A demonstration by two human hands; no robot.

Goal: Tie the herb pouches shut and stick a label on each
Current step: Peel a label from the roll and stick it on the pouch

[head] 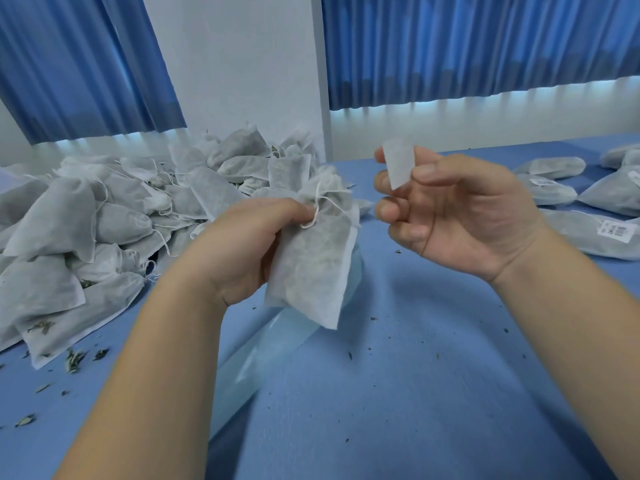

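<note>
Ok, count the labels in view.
3. The held label is pinched in the right hand; a second label sits on the far pouch at right; a third label on the nearer pouch. Others may be hidden.

Cool, soft daylight from beneath blue curtains [485,46]; faint shadows, wide-angle edge distortion, slight blur.

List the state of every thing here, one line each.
White fabric herb pouch: neck tied with string, held in left hand.
Small white paper label: pinched in right hand, unstuck.
Heaped white pouches at left: no labels visible.
Flat white pouches at right: labels showing on some.
</note>
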